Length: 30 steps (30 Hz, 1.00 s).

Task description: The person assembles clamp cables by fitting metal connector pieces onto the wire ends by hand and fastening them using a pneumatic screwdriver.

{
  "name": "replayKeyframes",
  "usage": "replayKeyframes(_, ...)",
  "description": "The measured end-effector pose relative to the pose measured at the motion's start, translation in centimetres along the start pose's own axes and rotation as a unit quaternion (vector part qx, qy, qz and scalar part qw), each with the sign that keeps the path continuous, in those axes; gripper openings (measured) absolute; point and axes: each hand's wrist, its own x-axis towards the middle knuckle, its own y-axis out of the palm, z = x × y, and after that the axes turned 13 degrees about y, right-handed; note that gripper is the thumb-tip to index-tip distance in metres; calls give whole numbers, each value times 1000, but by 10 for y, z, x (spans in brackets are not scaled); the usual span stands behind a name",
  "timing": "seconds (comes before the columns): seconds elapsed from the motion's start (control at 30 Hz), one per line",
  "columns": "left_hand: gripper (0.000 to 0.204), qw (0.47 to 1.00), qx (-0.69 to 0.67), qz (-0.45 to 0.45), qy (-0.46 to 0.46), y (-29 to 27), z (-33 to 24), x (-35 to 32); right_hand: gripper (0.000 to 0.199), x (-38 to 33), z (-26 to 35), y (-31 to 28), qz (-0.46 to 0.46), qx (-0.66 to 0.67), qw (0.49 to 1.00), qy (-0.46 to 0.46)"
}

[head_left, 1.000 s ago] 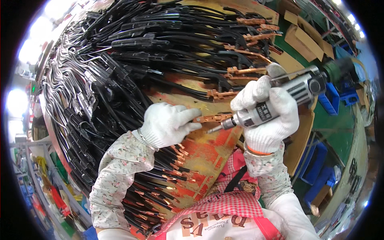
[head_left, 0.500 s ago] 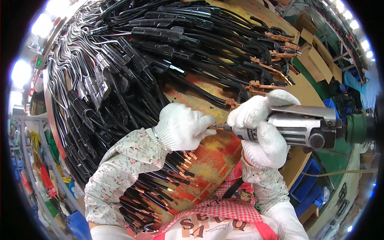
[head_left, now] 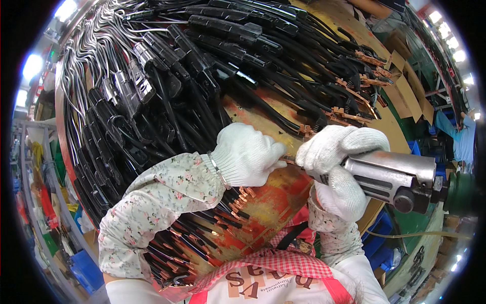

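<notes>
Two white-gloved hands meet at a copper cable terminal on a round worn wooden table (head_left: 354, 30).
Left hand (head_left: 248, 154) pinches a small copper terminal (head_left: 288, 160) between closed fingertips, just above the table's middle; right hand (head_left: 336, 167) is wrapped tight around a grey metal pneumatic hand tool (head_left: 390, 177), its tip at the terminal; black cables with copper ends (head_left: 202, 76) lie heaped beyond both hands.
</notes>
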Motion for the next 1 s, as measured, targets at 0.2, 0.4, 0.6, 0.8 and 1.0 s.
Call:
replayKeyframes(0.2,32,1000,2,13,-2,-1,-1,0,36,2,-7,0,25,55,997,-39)
replayKeyframes(0.4,31,999,8,42,-10,-4,-1,-2,35,-2,-8,4,27,65,996,-56)
replayKeyframes(0.6,28,999,30,25,-6,-9,-2,-6,35,-5,-11,2,30,70,994,-80)
replayKeyframes(0.8,23,998,35,-22,50,4,-1,4,37,-15,2,-51,-115,124,983,67)
replayKeyframes(1.0,21,983,-9,-182,-36,9,-8,14,33,-80,-11,-141,-450,56,843,288)
